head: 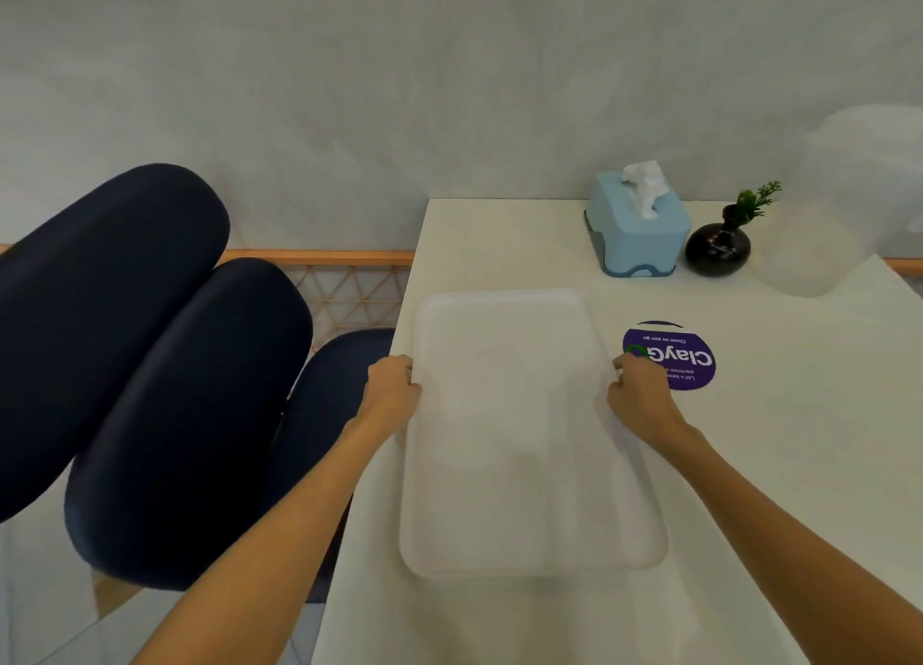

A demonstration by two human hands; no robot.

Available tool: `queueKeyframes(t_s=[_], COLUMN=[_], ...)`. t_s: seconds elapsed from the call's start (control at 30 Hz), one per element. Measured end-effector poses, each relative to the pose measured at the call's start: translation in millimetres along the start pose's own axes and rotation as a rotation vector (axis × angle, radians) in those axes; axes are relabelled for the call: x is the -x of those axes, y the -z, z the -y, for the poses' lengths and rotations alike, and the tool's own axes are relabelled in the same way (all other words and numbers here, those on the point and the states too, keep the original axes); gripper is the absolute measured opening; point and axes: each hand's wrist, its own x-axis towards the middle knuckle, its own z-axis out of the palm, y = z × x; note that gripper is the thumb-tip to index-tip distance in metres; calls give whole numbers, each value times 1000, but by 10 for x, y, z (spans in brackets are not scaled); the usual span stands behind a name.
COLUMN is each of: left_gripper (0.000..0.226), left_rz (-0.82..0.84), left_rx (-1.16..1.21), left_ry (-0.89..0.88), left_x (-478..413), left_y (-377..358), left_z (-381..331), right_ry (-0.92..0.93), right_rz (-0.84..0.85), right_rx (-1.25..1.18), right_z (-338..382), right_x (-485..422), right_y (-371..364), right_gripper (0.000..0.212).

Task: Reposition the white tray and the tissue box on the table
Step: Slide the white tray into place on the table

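Observation:
A large white tray (519,444) lies flat on the white table (779,489), close to the table's left edge. My left hand (392,387) grips the tray's left rim with curled fingers. My right hand (639,394) grips the right rim at the same height. A light blue tissue box (637,229) with a white tissue sticking out of its top stands at the back of the table, beyond the tray and apart from it.
A small black vase (718,250) with a green sprig stands right of the tissue box. A round purple sticker (674,359) lies beside my right hand. Dark blue chairs (150,354) stand left of the table. A grey wall runs behind.

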Motion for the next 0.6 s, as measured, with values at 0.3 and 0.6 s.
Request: queueKeyframes(t_s=[0.3,0.6], left_gripper=[17,14], left_rz=[96,137], left_rx=[19,63], left_ry=[-116,-195], left_x=[-271,-283], left_y=[173,197], left_z=[186,260], right_ry=[-102,-174], right_rz=[-63,-86], right_rx=[1,-22], right_z=[229,289], right_x=[128,239], right_y=[-153,-160], right_gripper=[30,34])
